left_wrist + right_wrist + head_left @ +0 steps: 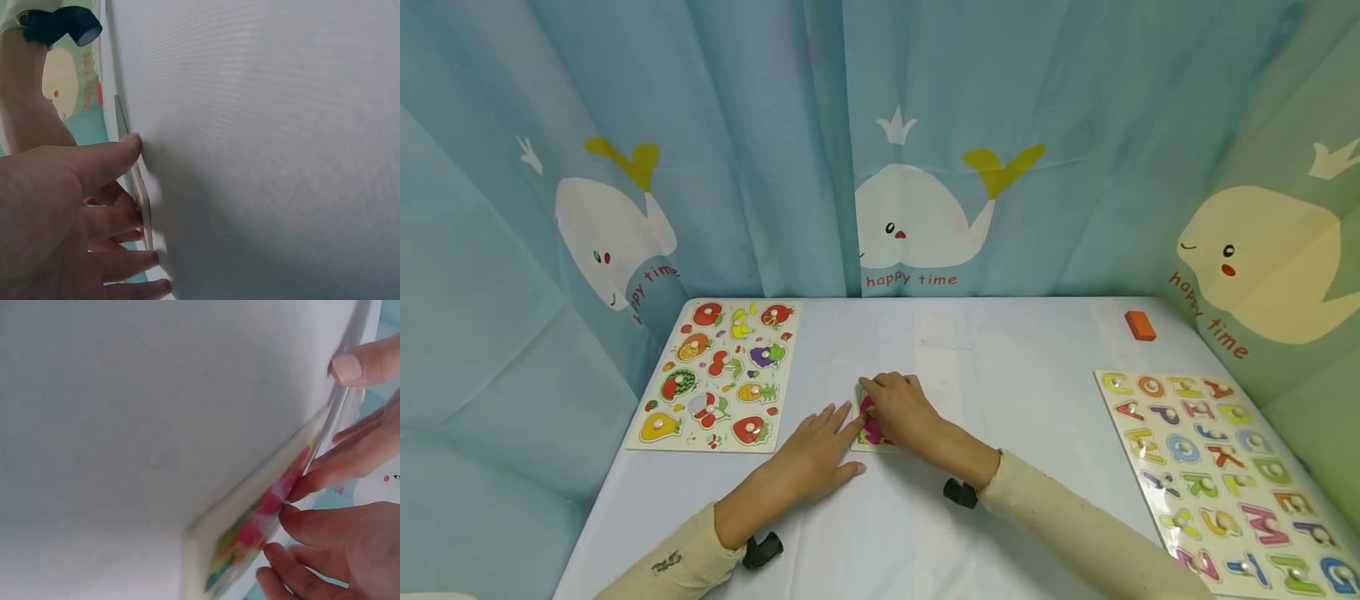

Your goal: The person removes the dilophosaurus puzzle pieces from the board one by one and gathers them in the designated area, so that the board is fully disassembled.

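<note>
A small flat picture board (872, 433) with a pink, red and green picture lies on the white table between the hands. My left hand (816, 454) is at its left side, fingers extended, fingertips right at the board's edge and thumb spread towards the near side. From the right, my right hand (904, 410) reaches over the board and covers much of it, its fingers bent. In the right wrist view, the right thumb (306, 524) meets the picture close to a left fingertip. I cannot tell whether the right fingers pinch a piece.
At the left lies a fruit puzzle board (733, 417) with knobbed pieces. A letter puzzle board (1206, 479) lies at the right, and an orange block (1140, 326) sits near the back right. Blue whale-print curtains (760, 167) stand behind the table (1022, 375) and along both sides.
</note>
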Tool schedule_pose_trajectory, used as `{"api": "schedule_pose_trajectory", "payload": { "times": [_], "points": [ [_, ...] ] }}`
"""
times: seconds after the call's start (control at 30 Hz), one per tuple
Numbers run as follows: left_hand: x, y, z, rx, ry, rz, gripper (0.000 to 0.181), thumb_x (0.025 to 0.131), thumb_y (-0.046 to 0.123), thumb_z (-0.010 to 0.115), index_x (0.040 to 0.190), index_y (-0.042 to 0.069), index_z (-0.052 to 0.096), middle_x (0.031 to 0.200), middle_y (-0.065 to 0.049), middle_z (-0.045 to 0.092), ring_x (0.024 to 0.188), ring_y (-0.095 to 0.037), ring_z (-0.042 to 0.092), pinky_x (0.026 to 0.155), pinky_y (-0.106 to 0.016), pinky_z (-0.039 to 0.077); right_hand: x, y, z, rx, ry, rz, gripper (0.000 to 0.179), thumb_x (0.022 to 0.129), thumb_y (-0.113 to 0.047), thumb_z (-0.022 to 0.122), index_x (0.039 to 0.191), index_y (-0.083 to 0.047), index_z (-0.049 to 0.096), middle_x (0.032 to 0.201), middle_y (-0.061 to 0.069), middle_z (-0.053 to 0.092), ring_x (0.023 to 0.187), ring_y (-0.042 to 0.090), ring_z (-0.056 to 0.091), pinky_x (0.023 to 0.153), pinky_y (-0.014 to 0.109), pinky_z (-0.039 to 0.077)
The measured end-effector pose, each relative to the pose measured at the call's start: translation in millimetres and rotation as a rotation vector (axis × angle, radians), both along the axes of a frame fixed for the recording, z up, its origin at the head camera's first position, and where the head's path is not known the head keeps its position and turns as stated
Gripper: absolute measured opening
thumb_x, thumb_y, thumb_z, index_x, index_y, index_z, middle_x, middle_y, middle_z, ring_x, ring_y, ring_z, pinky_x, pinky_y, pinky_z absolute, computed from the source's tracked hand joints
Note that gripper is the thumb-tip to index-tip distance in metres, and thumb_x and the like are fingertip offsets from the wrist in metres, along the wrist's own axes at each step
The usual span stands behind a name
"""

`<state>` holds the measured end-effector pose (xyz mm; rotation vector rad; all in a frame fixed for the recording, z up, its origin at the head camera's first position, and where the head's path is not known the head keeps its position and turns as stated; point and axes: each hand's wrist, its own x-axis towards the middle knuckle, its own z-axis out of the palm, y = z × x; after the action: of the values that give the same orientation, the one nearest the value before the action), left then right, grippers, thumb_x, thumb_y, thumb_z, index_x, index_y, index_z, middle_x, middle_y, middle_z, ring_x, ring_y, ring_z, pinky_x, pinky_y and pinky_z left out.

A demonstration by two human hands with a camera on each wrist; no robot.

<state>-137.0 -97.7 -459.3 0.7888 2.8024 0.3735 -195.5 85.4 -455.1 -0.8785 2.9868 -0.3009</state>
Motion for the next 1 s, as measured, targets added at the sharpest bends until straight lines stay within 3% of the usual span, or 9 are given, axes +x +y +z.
{"api": "schedule_pose_trajectory", "payload": {
  "times": [0.23,0.47,0.7,1.0],
  "points": [
    [-0.9,3.0,3.0,-0.014,-0.002,-0.008,0.066,0.100,0.039,0.073,0.153,0.003,0.053,0.163,-0.024,0.043,0.150,-0.047,0.041,0.120,-0.060,0.038,-7.3,-2.2,10.5,0.086,-0.164,-0.028,0.057,0.100,-0.019,0.074,0.152,-0.006,0.055,0.141,0.014,0.062,0.134,0.035,0.056,0.110,0.058,0.041],
    [-0.3,4.4,5.3,-0.039,0.002,-0.008,0.067,0.101,0.040,0.072,0.154,0.004,0.053,0.163,-0.022,0.044,0.151,-0.045,0.041,0.120,-0.059,0.038,-9.3,-0.8,10.3,0.079,-0.220,-0.032,0.055,0.101,-0.018,0.072,0.152,-0.012,0.054,0.141,0.013,0.060,0.141,0.035,0.049,0.111,0.062,0.038],
    [-2.1,4.0,3.5,-0.033,0.003,0.000,0.067,0.100,0.040,0.073,0.154,0.005,0.053,0.163,-0.022,0.044,0.151,-0.044,0.041,0.121,-0.059,0.037,-8.8,1.8,8.9,0.050,-0.160,-0.079,0.059,0.097,-0.025,0.078,0.150,-0.014,0.056,0.144,0.010,0.063,0.140,0.033,0.051,0.110,0.061,0.037],
    [-3.6,0.3,-1.2,-0.016,-0.002,0.004,0.071,0.100,0.041,0.072,0.157,0.007,0.049,0.164,-0.021,0.043,0.152,-0.044,0.040,0.123,-0.059,0.034,-5.4,0.4,8.8,0.074,-0.074,-0.067,0.061,0.094,-0.022,0.081,0.150,-0.012,0.058,0.137,0.011,0.070,0.134,0.032,0.058,0.110,0.060,0.040]
  ]
}}
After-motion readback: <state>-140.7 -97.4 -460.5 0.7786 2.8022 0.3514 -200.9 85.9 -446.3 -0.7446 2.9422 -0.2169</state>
